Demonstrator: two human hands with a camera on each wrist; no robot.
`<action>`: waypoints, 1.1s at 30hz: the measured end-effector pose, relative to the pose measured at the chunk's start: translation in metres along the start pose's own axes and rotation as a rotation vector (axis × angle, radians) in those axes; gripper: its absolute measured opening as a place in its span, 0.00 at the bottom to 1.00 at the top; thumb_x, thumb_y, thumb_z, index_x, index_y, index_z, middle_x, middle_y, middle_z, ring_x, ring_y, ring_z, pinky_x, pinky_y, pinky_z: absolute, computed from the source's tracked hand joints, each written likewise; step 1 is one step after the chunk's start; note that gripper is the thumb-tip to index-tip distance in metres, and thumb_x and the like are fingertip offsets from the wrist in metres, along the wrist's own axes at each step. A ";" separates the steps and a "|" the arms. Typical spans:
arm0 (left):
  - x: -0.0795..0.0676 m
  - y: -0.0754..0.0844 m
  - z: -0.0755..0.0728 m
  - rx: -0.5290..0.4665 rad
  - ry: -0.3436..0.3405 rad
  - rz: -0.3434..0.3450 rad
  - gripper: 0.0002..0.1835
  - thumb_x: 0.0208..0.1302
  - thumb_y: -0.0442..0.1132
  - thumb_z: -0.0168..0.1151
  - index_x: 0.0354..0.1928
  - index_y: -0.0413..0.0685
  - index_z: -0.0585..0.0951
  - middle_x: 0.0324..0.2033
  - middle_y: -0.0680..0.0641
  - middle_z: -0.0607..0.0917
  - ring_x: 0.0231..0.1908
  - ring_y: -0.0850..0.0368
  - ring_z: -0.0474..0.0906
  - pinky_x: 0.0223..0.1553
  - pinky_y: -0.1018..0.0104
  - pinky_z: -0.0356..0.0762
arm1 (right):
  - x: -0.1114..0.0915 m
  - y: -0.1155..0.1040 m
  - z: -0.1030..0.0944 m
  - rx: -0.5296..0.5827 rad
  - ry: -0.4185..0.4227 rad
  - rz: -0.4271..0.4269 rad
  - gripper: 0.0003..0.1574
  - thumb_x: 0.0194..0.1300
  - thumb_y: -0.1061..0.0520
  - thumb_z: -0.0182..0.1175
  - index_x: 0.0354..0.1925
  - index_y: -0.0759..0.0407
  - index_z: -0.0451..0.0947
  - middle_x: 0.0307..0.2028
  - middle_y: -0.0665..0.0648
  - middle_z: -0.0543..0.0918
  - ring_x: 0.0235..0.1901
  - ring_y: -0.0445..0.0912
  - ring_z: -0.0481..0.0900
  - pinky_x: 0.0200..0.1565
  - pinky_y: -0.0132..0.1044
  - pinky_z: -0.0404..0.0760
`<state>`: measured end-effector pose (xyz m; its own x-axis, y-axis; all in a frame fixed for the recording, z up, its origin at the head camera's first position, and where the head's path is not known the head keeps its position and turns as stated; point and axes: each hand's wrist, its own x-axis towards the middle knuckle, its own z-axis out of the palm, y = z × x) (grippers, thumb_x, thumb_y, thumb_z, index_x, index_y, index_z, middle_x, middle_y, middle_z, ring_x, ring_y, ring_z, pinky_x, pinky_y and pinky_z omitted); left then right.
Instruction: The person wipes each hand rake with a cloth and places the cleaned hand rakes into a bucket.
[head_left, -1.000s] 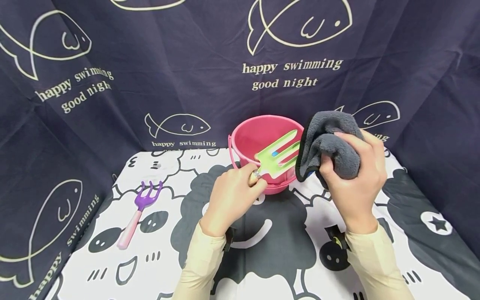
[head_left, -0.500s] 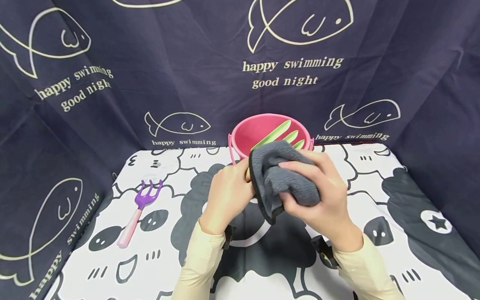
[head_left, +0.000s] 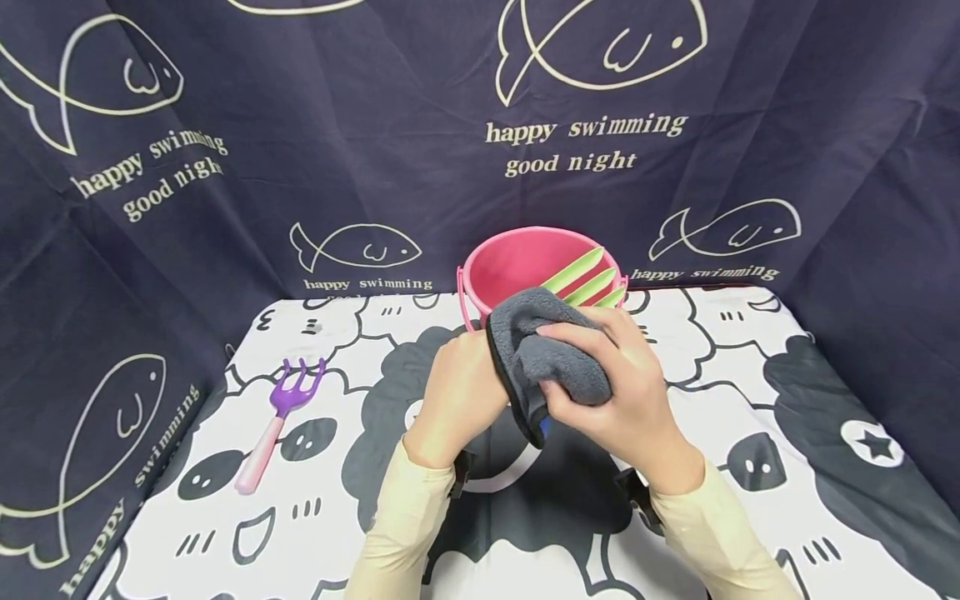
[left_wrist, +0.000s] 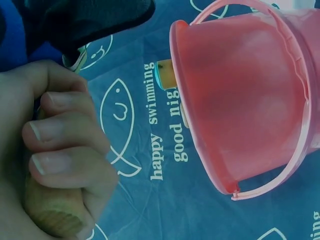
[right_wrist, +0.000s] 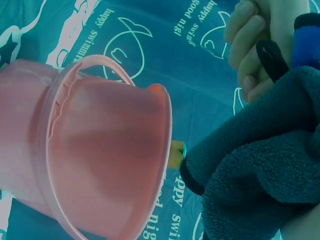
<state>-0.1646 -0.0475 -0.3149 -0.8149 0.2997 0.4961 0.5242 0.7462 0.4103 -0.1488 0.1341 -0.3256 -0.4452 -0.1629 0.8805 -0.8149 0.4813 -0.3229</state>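
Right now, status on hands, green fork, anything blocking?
Left hand gripping green fork by handle. Right hand clutching gray cloth. Head view: cloth hides fork's middle; pink bucket behind prongs.

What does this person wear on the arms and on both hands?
The left hand and right hand wear no gloves. Long, plain cream fabric sleeves cover both forearms to the wrists, where small black fittings show; their details are unclear.
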 end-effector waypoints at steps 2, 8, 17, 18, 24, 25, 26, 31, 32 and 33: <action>0.000 0.000 0.001 -0.002 -0.005 0.008 0.07 0.66 0.41 0.65 0.31 0.48 0.83 0.21 0.48 0.85 0.26 0.48 0.86 0.31 0.54 0.82 | -0.001 0.001 0.000 0.003 -0.004 0.022 0.24 0.54 0.53 0.65 0.51 0.56 0.85 0.48 0.64 0.83 0.49 0.55 0.77 0.61 0.29 0.70; 0.001 0.001 -0.001 -0.020 -0.031 0.007 0.05 0.67 0.40 0.65 0.33 0.48 0.83 0.22 0.49 0.85 0.28 0.50 0.86 0.33 0.56 0.82 | 0.000 0.004 0.000 0.001 0.011 0.040 0.25 0.52 0.54 0.66 0.50 0.56 0.86 0.48 0.63 0.84 0.49 0.55 0.77 0.59 0.29 0.70; 0.001 0.003 -0.001 -0.044 -0.051 0.015 0.07 0.68 0.42 0.65 0.31 0.50 0.83 0.21 0.51 0.83 0.28 0.53 0.85 0.36 0.57 0.83 | 0.000 0.008 -0.002 -0.019 0.034 0.028 0.23 0.55 0.51 0.65 0.50 0.56 0.86 0.47 0.63 0.85 0.46 0.55 0.77 0.58 0.31 0.70; 0.001 0.003 -0.001 -0.045 -0.050 0.019 0.07 0.68 0.42 0.65 0.31 0.50 0.83 0.21 0.51 0.83 0.28 0.53 0.84 0.36 0.57 0.83 | 0.000 0.008 -0.002 -0.022 0.036 0.026 0.23 0.55 0.51 0.65 0.50 0.57 0.86 0.47 0.63 0.85 0.46 0.55 0.77 0.57 0.31 0.70; 0.001 0.003 -0.001 -0.032 -0.043 0.031 0.08 0.67 0.40 0.64 0.29 0.49 0.82 0.21 0.50 0.84 0.27 0.51 0.84 0.35 0.56 0.83 | 0.002 0.009 -0.003 -0.023 0.060 0.011 0.23 0.54 0.52 0.65 0.49 0.58 0.86 0.45 0.63 0.85 0.45 0.55 0.77 0.56 0.30 0.70; 0.001 0.003 -0.001 -0.027 -0.044 0.030 0.08 0.67 0.40 0.64 0.29 0.49 0.81 0.21 0.49 0.84 0.27 0.51 0.84 0.35 0.55 0.83 | 0.002 0.009 -0.004 -0.023 0.067 0.008 0.23 0.53 0.52 0.65 0.48 0.58 0.86 0.45 0.63 0.85 0.44 0.55 0.77 0.55 0.31 0.70; 0.001 0.003 -0.001 -0.025 -0.045 0.028 0.08 0.67 0.40 0.64 0.29 0.49 0.81 0.21 0.49 0.84 0.27 0.51 0.85 0.35 0.55 0.83 | 0.002 0.009 -0.004 -0.025 0.073 0.005 0.23 0.53 0.52 0.65 0.48 0.58 0.86 0.45 0.63 0.85 0.44 0.55 0.77 0.55 0.31 0.70; 0.002 0.004 -0.001 -0.025 -0.059 0.020 0.06 0.65 0.39 0.65 0.30 0.49 0.79 0.19 0.51 0.81 0.26 0.53 0.82 0.32 0.57 0.81 | 0.004 0.010 -0.004 -0.040 0.115 0.000 0.23 0.54 0.52 0.65 0.47 0.59 0.87 0.44 0.65 0.85 0.43 0.57 0.76 0.54 0.34 0.70; 0.002 0.004 -0.001 -0.030 -0.061 0.019 0.06 0.65 0.38 0.65 0.30 0.49 0.79 0.18 0.51 0.80 0.25 0.54 0.81 0.31 0.58 0.80 | 0.004 0.011 -0.004 -0.044 0.122 0.000 0.22 0.54 0.52 0.65 0.47 0.59 0.87 0.44 0.65 0.85 0.43 0.57 0.76 0.54 0.34 0.70; 0.002 0.004 -0.001 -0.033 -0.063 0.019 0.06 0.65 0.38 0.65 0.30 0.49 0.79 0.18 0.51 0.79 0.24 0.55 0.80 0.30 0.59 0.79 | 0.004 0.011 -0.004 -0.047 0.128 0.000 0.22 0.55 0.51 0.65 0.47 0.60 0.87 0.44 0.65 0.85 0.42 0.58 0.76 0.54 0.34 0.70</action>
<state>-0.1635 -0.0452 -0.3115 -0.8180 0.3514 0.4554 0.5469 0.7203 0.4267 -0.1578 0.1421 -0.3246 -0.3918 -0.0528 0.9185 -0.7952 0.5216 -0.3092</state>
